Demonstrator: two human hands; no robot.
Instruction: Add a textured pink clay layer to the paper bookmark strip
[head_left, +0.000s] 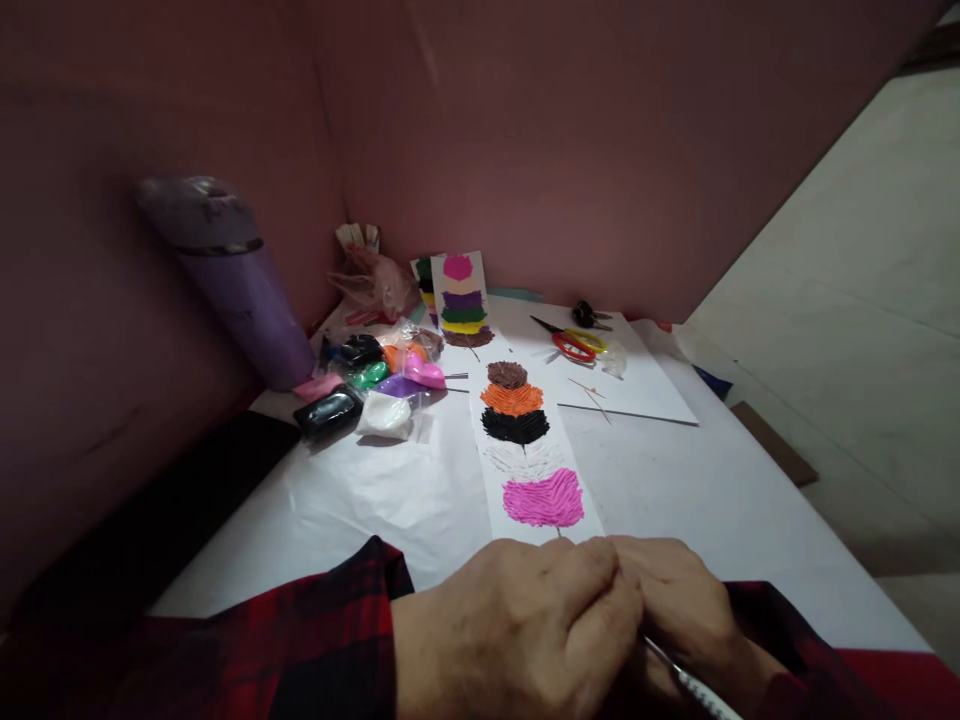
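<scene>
My left hand [517, 610] is closed, its knuckles up and its fingertips hidden, so what it pinches cannot be made out. Against it rests my right hand [679, 595], also closed. A slim silver tool [690, 682] with a textured handle comes out from between the hands along the right palm; its tip is covered. Just beyond the knuckles lies a white card [499, 520]. On it is a feather shape of textured clay bands: brown [508, 375], orange [512, 400], black [514, 426], white [521, 460] and pink [544, 498]. A thin stem line runs down toward my hands.
Bagged coloured clay [386, 415] is heaped at left, near a purple bottle [244, 290]. A second banded card [463, 290] leans at the back. Scissors [576, 345], toothpicks [592, 395] and keys [592, 315] lie on a white board [645, 385] at right.
</scene>
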